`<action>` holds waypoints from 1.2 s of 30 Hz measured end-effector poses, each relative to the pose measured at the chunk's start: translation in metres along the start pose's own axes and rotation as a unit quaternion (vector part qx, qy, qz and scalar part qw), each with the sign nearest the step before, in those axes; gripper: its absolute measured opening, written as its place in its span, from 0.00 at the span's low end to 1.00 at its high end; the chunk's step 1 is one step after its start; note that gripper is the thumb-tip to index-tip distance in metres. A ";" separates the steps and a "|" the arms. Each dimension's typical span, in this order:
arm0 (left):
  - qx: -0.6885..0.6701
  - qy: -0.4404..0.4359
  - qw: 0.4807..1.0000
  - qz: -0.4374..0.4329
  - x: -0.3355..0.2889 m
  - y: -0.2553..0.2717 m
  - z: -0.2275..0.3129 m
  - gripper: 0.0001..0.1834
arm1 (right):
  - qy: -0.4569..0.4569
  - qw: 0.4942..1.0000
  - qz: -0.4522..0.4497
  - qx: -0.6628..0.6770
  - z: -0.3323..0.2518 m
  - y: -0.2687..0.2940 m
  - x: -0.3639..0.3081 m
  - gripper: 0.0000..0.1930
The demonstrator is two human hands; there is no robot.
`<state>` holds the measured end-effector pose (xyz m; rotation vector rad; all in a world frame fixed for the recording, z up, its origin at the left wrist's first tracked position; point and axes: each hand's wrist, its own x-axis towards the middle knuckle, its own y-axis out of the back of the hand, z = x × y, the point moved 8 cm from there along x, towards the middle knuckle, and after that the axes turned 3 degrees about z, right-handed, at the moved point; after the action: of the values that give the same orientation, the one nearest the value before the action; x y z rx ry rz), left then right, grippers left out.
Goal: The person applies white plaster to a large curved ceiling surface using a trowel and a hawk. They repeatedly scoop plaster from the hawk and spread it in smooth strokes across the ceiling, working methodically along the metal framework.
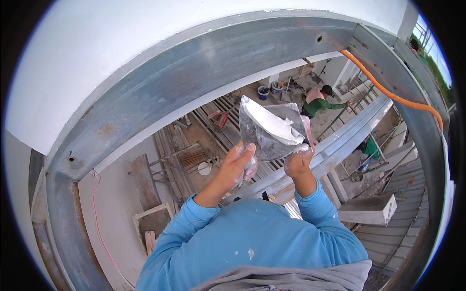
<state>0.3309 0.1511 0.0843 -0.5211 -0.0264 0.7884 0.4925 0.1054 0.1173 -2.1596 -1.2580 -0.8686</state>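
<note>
Grey steel, smooth but rust-stained at places, forms a frame (208, 53) bending over and around the plate. Below the plate spreads a soft blue shirt (252, 237) (flecked with white). The plate (257, 141) itself, thin, grey and smeared, lies between the two hands, a smooth crescent of white paste (274, 125) across it. Left hand (238, 162) grasps the plate's lower left edge, thumb on its face; right hand (298, 160), white-smeared, curls at its lower right corner (I cannot tell what it grips).
</note>
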 end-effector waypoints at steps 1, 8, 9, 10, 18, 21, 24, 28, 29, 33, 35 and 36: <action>-0.010 0.004 1.000 -0.010 -0.005 0.001 0.008 0.19 | 0.072 0.987 -0.095 -0.109 -0.009 -0.011 0.009 0.19; -0.085 -0.170 0.980 0.049 -0.041 0.040 0.048 0.17 | -0.246 0.966 0.057 0.048 0.074 -0.001 -0.044 0.18; -0.061 -0.191 0.978 0.064 -0.046 0.048 0.055 0.16 | -0.271 0.949 0.136 0.088 0.080 -0.003 -0.042 0.17; -0.041 -0.205 0.975 0.080 -0.054 0.056 0.057 0.15 | -0.301 0.921 0.213 0.126 0.083 -0.004 -0.048 0.16; -0.011 -0.385 0.899 0.211 -0.104 0.103 0.096 0.11 | -0.416 0.826 0.061 0.376 -0.032 -0.133 0.000 0.16; 0.038 -0.448 0.868 0.212 -0.114 0.126 0.094 0.13 | -0.442 0.811 0.022 0.384 -0.054 -0.166 -0.001 0.15; 0.063 -0.486 0.831 0.263 -0.135 0.136 0.094 0.19 | -0.465 0.790 -0.037 0.398 -0.065 -0.191 -0.010 0.15; 0.273 -0.500 0.775 0.271 -0.148 0.149 0.104 0.28 | -0.490 0.786 -0.043 0.373 -0.068 -0.203 -0.025 0.15; 0.336 -0.507 0.748 0.266 -0.153 0.144 0.113 0.30 | -0.498 0.788 -0.040 0.360 -0.067 -0.202 -0.028 0.15; 0.505 -0.516 0.648 0.244 -0.165 0.136 0.132 0.35 | -0.505 0.768 -0.046 0.393 -0.067 -0.202 -0.031 0.14; 0.574 -0.512 0.587 0.252 -0.171 0.128 0.144 0.36 | -0.499 0.764 -0.042 0.407 -0.060 -0.195 -0.030 0.14; 0.576 -0.486 0.604 0.260 -0.171 0.133 0.140 0.35 | -0.493 0.764 -0.039 0.415 -0.056 -0.189 -0.029 0.14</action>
<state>0.0906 0.1737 0.1747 1.2691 -0.3672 1.3810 0.2984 0.1368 0.1520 -1.7233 -1.7081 0.8821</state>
